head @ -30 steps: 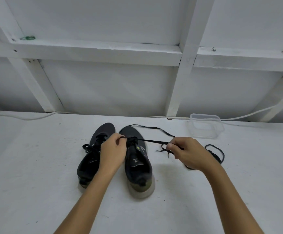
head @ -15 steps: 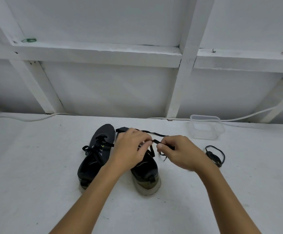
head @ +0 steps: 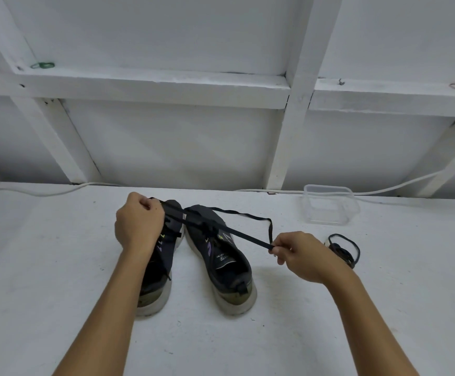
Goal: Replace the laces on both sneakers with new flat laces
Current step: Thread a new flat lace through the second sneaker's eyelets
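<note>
Head view: lace [head: 237, 232] taut between grips.

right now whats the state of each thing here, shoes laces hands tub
left hand: gripping one end of the flat lace
right hand: pinching the flat lace
flat lace: stretched taut between the hands, over both sneakers
left sneaker: upright, laced
right sneaker: upright, lacing unclear
coiled lace: loose on the table
plastic container: open, empty

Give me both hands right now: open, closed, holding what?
Left hand: closed, gripping one end of the flat black lace.
Right hand: closed, pinching the same lace, stretched taut above the sneakers.
</note>
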`<state>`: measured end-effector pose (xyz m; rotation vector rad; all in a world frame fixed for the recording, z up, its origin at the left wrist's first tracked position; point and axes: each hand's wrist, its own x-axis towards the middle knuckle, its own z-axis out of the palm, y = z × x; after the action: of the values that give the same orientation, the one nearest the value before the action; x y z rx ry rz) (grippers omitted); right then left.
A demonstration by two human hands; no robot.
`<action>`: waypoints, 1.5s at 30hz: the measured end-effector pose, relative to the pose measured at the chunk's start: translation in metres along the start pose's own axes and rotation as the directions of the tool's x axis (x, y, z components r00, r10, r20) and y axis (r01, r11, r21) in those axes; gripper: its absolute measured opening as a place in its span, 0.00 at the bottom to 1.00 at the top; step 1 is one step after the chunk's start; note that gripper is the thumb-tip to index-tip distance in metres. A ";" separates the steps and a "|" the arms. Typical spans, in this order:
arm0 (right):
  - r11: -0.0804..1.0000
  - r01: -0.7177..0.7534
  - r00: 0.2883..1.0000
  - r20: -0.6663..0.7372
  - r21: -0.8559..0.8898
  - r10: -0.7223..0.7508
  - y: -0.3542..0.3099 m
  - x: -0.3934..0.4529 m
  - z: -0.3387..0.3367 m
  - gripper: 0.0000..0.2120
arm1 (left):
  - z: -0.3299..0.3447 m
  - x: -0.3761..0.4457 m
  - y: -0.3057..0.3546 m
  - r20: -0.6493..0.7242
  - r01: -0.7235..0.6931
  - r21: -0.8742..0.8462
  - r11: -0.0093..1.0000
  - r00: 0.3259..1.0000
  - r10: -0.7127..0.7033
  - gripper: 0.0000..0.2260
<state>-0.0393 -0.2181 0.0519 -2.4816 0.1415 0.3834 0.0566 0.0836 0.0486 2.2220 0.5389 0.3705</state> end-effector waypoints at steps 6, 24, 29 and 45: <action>0.998 0.061 0.994 -0.089 0.029 -0.058 -0.009 0.001 0.003 0.09 | 0.008 -0.015 0.003 0.014 -0.328 0.084 0.941 0.945 0.328 0.13; 0.991 0.098 0.994 -0.058 0.090 -0.093 -0.034 0.015 0.020 0.11 | 0.031 -0.055 0.014 0.327 -0.608 -0.148 0.780 0.715 0.618 0.05; 0.959 0.029 0.986 -0.164 0.283 0.018 -0.025 0.020 0.032 0.10 | 0.035 -0.064 0.002 0.445 -0.278 0.042 0.960 0.865 0.231 0.20; 0.440 -0.071 0.954 -0.068 0.895 0.292 -0.004 0.013 0.076 0.05 | 0.022 -0.091 -0.011 0.703 -0.340 0.111 0.934 0.691 0.168 0.12</action>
<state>-0.0445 -0.1697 -0.0085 -1.4131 0.5610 0.0603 -0.0153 0.0314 0.0189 2.4486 -0.1527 -0.4164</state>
